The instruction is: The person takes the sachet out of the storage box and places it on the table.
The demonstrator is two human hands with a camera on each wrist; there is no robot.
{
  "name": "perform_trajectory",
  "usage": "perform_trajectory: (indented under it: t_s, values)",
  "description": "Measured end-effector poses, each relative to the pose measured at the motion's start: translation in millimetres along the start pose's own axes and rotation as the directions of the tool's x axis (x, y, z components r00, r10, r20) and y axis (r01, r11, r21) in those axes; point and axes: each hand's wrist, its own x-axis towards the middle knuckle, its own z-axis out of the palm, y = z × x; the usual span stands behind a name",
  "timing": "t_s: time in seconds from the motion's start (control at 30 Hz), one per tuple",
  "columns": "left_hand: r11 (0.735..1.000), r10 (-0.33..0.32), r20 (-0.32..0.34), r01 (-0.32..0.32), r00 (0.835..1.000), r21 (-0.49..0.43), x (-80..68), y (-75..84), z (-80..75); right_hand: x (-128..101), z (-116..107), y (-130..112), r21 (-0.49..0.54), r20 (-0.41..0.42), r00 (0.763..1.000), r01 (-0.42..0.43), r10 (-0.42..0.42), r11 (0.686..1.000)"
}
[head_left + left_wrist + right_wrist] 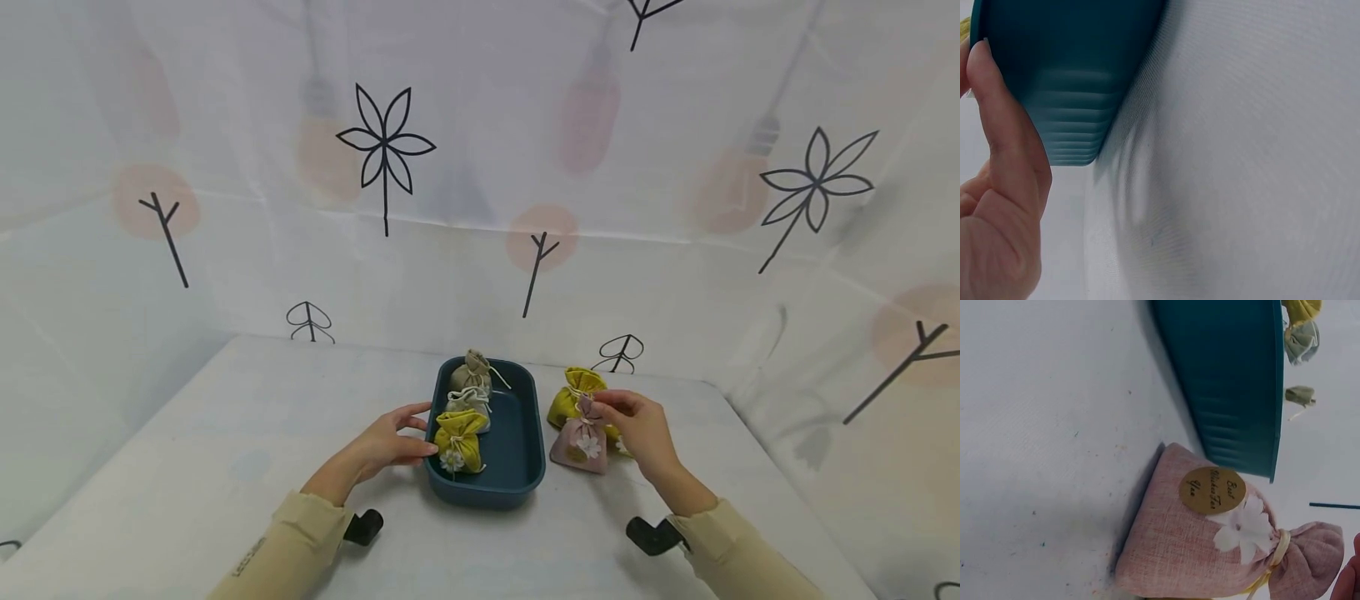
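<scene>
This looks like a staged recording booth rather than a lived-in room. A white printed backdrop (480,167) with black flower and twig drawings and faded pink lightbulb shapes rises beyond both hands and closes in on either side. Under the hands lies a white cloth-covered table (225,433), meeting the backdrop behind them.

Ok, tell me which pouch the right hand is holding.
The pink pouch outside the tray; the right hand pinches its tied neck. The others are yellow, beige or white.
</scene>
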Motion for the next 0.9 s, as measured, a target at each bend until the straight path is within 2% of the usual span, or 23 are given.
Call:
perform_trajectory:
  t_s: [0.33, 0.63, 0.9]
  values:
    - [1.000, -0.010, -0.007, 0.011, 1.000, 0.002, -0.3, 1.0, 0.3, 2.0, 6.2, -8.7, 0.056, 0.047, 0.999, 0.007, -0.010, 0.998]
    - [1.000, -0.005, 0.010, 0.005, 1.000, -0.009, 0.2, -0.1, 0.4, 6.1, 12.6, -11.6, 0.042, 0.036, 0.999, -0.020, 0.019, 0.999]
    - [1.000, -0.001, 0.005, 0.001, 1.000, -0.004, 0.1, -0.5, 0.5, 12.4, 20.9, -16.7, 0.053, 0.044, 0.999, -0.007, 0.004, 0.999]
